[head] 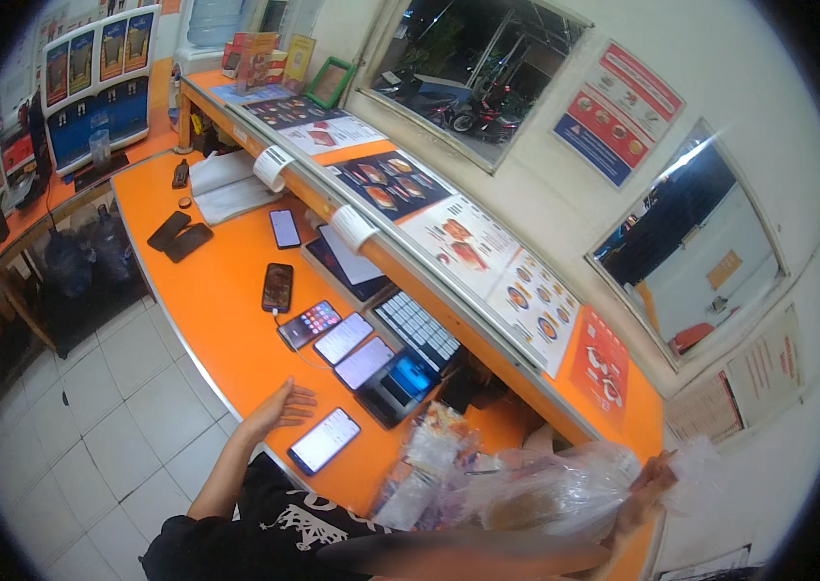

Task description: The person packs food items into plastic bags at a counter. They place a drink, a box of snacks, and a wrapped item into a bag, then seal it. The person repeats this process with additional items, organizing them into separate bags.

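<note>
My left hand [291, 404] hovers at the front edge of the orange counter [236, 319], fingers spread and nothing in them. Just right of it lies a smartphone with a lit white screen [324, 441]. My right hand [648, 481] grips the gathered neck of a clear plastic bag [562, 483]. Something brownish shows through the bag, but the plastic blurs it. Beside the bag are several small plastic packets [417, 465]. Farther along the counter sit a black device with a blue screen [399, 385] and two phones with pale screens, one of them a smartphone [343, 338].
A raised shelf [323, 181] covered with menu sheets overhangs the counter, with a keypad [417, 328] partly under it. A white cable runs to a dark phone [277, 287]. Two black phones [188, 242] and an open notebook [232, 189] lie farther off.
</note>
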